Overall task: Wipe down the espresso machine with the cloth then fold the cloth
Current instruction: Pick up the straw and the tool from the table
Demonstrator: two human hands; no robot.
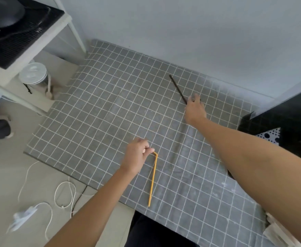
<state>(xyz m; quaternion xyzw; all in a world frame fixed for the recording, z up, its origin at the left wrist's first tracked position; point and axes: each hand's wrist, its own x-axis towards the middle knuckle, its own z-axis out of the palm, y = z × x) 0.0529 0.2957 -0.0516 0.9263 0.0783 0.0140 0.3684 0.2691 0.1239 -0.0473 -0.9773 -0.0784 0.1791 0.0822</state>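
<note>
A: Where is the cloth, and what is its condition?

B: The grey cloth with a white grid [128, 107] lies spread flat over the table top, its far edge against the pale wall [182, 29], with shallow creases running toward the near right side.

A: What lies on it?

B: A yellow bent straw [153, 180] near the front centre, and a dark thin stick [178, 89] farther back to the right; the two are well apart.

A: And the hands?

B: The left hand [137, 155] has its fingers curled, pinching the bent upper end of the yellow straw. The right hand [195, 110] reaches across the cloth; its fingers close around the near end of the dark stick.

A: What surrounds the table?

B: At right, a black object [289, 122] stands at the cloth's edge; whether it is the espresso machine cannot be told. At left, a white shelf unit [44, 32] carries a black slatted tray [17, 38]; below it stands a white lidded bin [33, 73]. White cables [64, 191] loop on the floor.
</note>
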